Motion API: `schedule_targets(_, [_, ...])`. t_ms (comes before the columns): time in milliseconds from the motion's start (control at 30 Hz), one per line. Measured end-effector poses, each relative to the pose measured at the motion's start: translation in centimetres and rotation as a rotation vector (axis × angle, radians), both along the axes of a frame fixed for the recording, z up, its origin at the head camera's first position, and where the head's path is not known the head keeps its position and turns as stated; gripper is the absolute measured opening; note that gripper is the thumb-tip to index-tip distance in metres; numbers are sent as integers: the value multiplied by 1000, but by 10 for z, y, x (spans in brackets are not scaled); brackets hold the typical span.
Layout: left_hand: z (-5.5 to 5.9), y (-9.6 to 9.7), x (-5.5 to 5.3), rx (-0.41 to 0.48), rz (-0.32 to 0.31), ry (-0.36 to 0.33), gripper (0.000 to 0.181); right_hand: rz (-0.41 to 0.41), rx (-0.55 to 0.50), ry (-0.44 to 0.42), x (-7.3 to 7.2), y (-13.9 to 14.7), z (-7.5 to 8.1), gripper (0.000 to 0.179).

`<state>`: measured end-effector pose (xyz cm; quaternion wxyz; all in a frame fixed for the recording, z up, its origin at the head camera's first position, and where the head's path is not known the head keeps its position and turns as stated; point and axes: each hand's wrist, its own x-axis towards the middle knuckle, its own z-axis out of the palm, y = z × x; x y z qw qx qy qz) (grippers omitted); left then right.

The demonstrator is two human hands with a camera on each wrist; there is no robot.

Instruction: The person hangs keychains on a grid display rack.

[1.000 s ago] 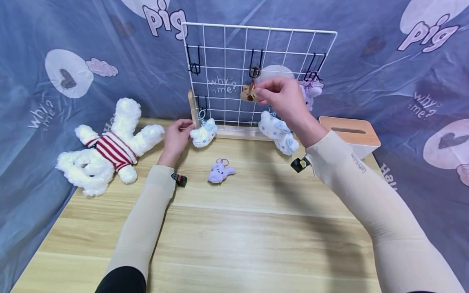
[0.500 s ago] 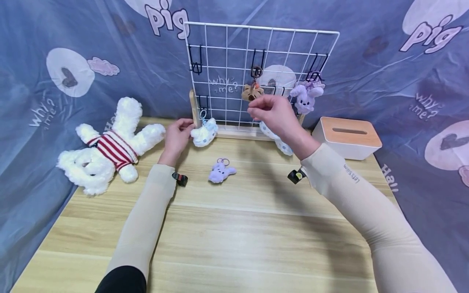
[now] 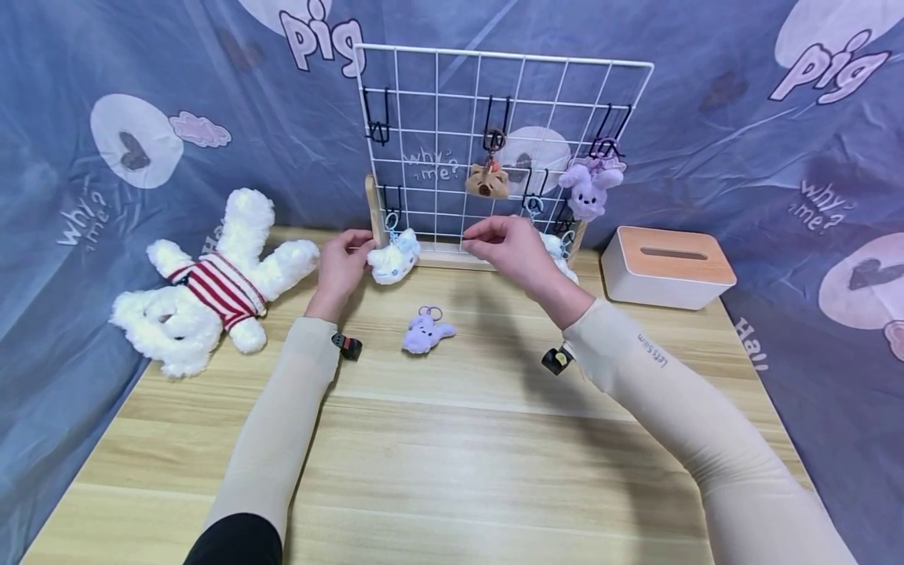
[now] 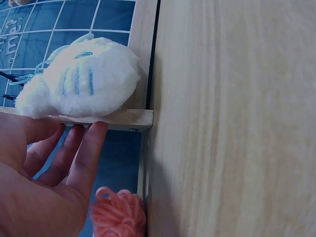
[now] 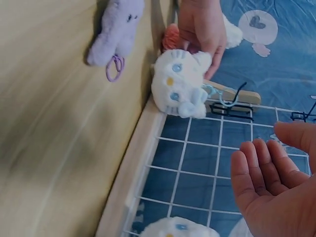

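My left hand (image 3: 342,265) grips the wooden foot post of the white grid rack (image 3: 504,54) at its left end. Beside those fingers hangs a white plush keychain (image 3: 392,257) with blue eyes and bow. My right hand (image 3: 510,249) is in front of the rack's lower part, fingers loosely bent, holding nothing. It partly hides another white plush keychain (image 3: 558,249). Above it a brown plush keychain (image 3: 487,182) hangs from a black hook. To the right hangs a purple plush keychain (image 3: 589,191). A second purple bunny keychain (image 3: 427,333) lies on the table with its ring.
A white teddy bear (image 3: 205,290) in a striped sweater lies at the left. A tissue box (image 3: 669,267) with a wooden lid stands at the right. Black hooks (image 3: 377,129) hang on the rack. Coral yarn (image 4: 118,212) shows behind the left post.
My right hand has let go of the brown plush keychain and moved down in front of the rack. The keychain stays hanging on its hook. My left hand has kept its place.
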<state>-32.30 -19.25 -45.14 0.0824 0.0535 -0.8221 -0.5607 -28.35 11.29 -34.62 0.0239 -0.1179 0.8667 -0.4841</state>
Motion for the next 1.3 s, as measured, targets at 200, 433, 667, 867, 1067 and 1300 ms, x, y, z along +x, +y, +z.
schedule_targets(200, [-1, -1, 0, 8, -6, -2, 29, 35, -52, -69, 5, -3, -14, 20])
schedule_targets(433, [0, -1, 2, 15, -3, -13, 30, 88, -76, -122, 8, -8, -32, 27])
schedule_targets(667, [0, 0, 2, 3, 2, -20, 29, 114, -48, -124, 12, -16, -47, 29])
schedule_targets(867, [1, -1, 1, -3, -2, -14, 29, 140, -3, -145, 14, -21, -59, 30])
schedule_targets(1067, [1, -2, 0, -3, -3, -4, 29, 193, 48, -157, 10, -24, -74, 35])
schedule_targets(1300, [-1, -3, -1, -12, -6, -1, 30, 206, 121, -156, 3, -27, -88, 32])
